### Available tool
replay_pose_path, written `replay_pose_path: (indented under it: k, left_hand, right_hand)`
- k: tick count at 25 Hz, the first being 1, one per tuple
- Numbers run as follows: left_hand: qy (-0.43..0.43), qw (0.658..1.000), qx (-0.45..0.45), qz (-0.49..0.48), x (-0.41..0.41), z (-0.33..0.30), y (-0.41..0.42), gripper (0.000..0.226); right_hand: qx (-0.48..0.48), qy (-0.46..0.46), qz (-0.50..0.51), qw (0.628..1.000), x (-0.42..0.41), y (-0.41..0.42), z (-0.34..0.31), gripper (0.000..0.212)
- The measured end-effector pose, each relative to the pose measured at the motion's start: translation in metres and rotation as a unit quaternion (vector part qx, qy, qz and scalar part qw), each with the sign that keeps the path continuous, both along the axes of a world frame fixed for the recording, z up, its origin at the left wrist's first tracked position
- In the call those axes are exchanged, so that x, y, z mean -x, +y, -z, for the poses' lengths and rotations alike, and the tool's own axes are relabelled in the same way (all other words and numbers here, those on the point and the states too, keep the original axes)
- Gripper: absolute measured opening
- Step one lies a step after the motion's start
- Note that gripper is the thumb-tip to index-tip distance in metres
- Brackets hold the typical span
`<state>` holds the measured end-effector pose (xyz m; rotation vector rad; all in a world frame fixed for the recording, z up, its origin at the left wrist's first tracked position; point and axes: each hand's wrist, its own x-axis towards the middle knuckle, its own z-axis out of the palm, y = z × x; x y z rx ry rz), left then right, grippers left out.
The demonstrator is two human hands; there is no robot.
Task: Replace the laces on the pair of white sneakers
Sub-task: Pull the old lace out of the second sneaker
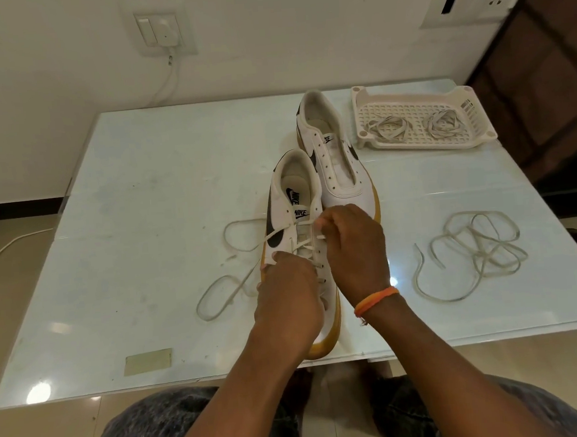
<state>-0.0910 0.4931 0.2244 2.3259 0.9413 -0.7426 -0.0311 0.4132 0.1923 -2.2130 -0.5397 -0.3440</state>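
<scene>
White near sneaker [295, 217] largely hidden beneath left hand [287, 295] and right hand [355, 247].

At frame centre, the left hand [286, 286] grips the near sneaker [298, 238] while the right hand [354, 244] pinches its lace [237, 286]. Above it lies the unlaced sneaker [336, 160]. A loose lace [470, 253] sprawls at right on the table [142, 194]; the upper-right basket [420, 120] holds two more.
</scene>
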Motion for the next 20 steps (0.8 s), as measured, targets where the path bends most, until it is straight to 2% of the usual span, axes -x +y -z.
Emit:
replay_pose_path:
  k: [1, 2, 3, 4, 5, 6, 7, 8, 9, 10, 12, 15, 17, 18, 19, 20]
  left_hand:
    - [-0.005, 1.000, 0.001, 0.001, 0.001, 0.000, -0.001, 0.093]
    - [-0.007, 1.000, 0.000, 0.008, 0.002, -0.001, -0.001, 0.092]
    - [-0.006, 1.000, -0.004, 0.020, 0.002, -0.001, -0.002, 0.093]
    - [-0.003, 1.000, -0.005, 0.028, 0.002, -0.001, -0.002, 0.094]
    - [-0.002, 1.000, -0.003, 0.026, 0.001, 0.000, -0.002, 0.095]
    - [-0.003, 1.000, 0.000, 0.019, 0.000, 0.001, -0.001, 0.097]
    - [-0.004, 1.000, 0.003, 0.005, -0.001, 0.003, -0.001, 0.098]
    - [-0.002, 1.000, 0.005, -0.008, -0.002, 0.004, -0.001, 0.099]
    - [0.000, 1.000, 0.006, -0.018, -0.002, 0.004, -0.001, 0.098]
    - [-0.001, 1.000, 0.006, -0.020, -0.002, 0.006, -0.001, 0.096]
    - [-0.001, 1.000, 0.009, -0.020, -0.002, 0.006, 0.000, 0.094]
    - [0.005, 1.000, 0.005, 0.004, -0.001, 0.004, 0.002, 0.086]
    - [-0.030, 0.999, -0.017, 0.027, 0.004, 0.001, 0.001, 0.068]
    - [-0.051, 0.998, -0.024, 0.036, 0.006, -0.001, 0.000, 0.062]
    - [-0.058, 0.997, -0.029, 0.047, 0.008, -0.002, -0.001, 0.063]
    - [-0.054, 0.996, -0.030, 0.063, 0.009, -0.004, -0.002, 0.068]
  right_hand:
    - [-0.106, 0.109, 0.045, 0.987, -0.001, -0.001, -0.004, 0.016]
    - [-0.256, 0.238, 0.081, 0.933, -0.003, -0.002, -0.010, 0.016]
    - [-0.384, 0.336, 0.103, 0.854, -0.005, -0.003, -0.014, 0.015]
    - [-0.451, 0.383, 0.114, 0.798, -0.006, -0.004, -0.017, 0.015]
    - [-0.452, 0.390, 0.117, 0.794, -0.007, -0.006, -0.018, 0.012]
    - [-0.398, 0.350, 0.114, 0.840, -0.008, -0.008, -0.018, 0.007]
    - [-0.312, 0.275, 0.093, 0.905, -0.009, -0.008, -0.020, 0.011]
    - [-0.218, 0.191, 0.049, 0.956, -0.007, -0.008, -0.018, 0.025]
    - [-0.139, 0.131, -0.011, 0.982, -0.006, -0.006, -0.014, 0.039]
    - [-0.062, 0.098, -0.053, 0.992, -0.005, -0.003, -0.011, 0.045]
    - [0.045, 0.019, -0.065, 0.997, -0.004, -0.001, -0.004, 0.039]
    - [0.107, -0.108, -0.021, 0.988, -0.005, -0.005, 0.001, 0.013]
    - [0.150, -0.134, -0.010, 0.979, -0.006, -0.008, -0.001, 0.010]
    - [0.156, -0.131, 0.003, 0.979, -0.008, -0.010, -0.002, 0.010]
    - [0.122, -0.110, 0.031, 0.986, -0.010, -0.012, -0.005, 0.009]
    - [0.036, -0.063, 0.079, 0.994, -0.013, -0.014, -0.010, 0.010]
